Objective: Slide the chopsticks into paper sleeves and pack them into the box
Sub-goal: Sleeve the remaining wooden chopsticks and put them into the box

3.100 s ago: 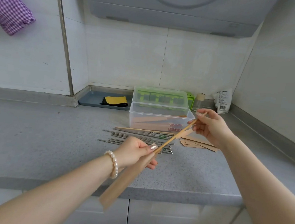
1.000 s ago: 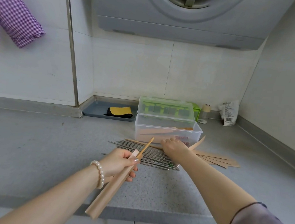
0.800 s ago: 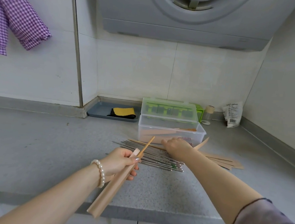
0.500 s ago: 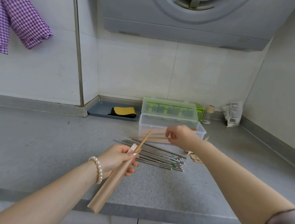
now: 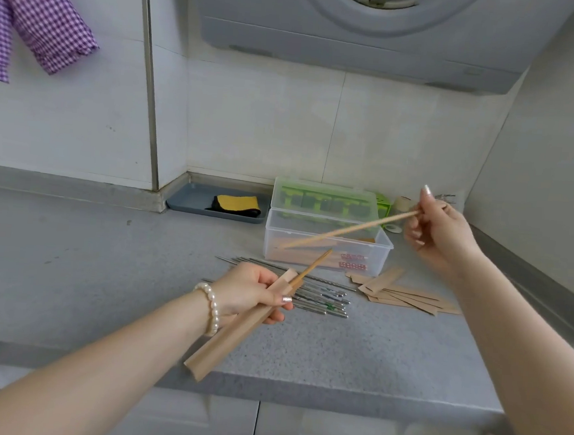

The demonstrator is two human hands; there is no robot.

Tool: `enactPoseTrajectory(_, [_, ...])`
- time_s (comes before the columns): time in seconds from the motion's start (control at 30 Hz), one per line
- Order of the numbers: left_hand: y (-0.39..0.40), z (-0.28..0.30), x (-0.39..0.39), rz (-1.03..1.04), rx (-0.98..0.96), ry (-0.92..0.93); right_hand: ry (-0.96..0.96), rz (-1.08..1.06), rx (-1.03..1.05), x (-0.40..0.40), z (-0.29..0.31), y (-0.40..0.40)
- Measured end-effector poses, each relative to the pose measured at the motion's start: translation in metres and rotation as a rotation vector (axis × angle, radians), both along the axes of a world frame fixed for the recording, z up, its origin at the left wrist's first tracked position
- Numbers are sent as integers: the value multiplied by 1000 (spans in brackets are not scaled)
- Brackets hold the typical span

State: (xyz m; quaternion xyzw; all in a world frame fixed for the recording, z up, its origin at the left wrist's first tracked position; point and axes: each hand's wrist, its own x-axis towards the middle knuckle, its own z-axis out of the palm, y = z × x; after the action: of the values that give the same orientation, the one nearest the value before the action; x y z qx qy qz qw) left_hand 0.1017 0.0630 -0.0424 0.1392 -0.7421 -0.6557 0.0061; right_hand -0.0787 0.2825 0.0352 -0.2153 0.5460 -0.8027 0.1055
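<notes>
My left hand grips a brown paper sleeve over the counter's front edge. One wooden chopstick sticks out of the sleeve's top. My right hand pinches the end of a second wooden chopstick, held in the air in front of the clear plastic box. The box holds several filled sleeves. Metal chopsticks lie in a pile on the counter behind my left hand. Empty paper sleeves lie to the right of the pile.
The box's clear lid with green clips stands behind the box. A grey tray with a yellow and black cloth sits in the back corner. A small jar stands at the back right. A purple checked cloth hangs at upper left.
My right hand picked a wooden chopstick off the pile and lifted it up and to the right. My left hand kept hold of the sleeve with one chopstick in it.
</notes>
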Motion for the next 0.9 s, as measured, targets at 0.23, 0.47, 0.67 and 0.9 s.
enactPoseTrajectory(0.23, [4,1,0,-43,-47,0,161,-206,158,10,-2,1])
enactPoseTrajectory(0.47, [6,2,3,-67,-113,-10,185,-302,166,12,-2,3])
enactPoseTrajectory(0.67, [6,1,3,-47,-76,-19,82,-302,28,4,-4,12])
enactPoseTrajectory(0.9, [9,1,2,-59,-65,-16,172,-325,173,10,-6,7])
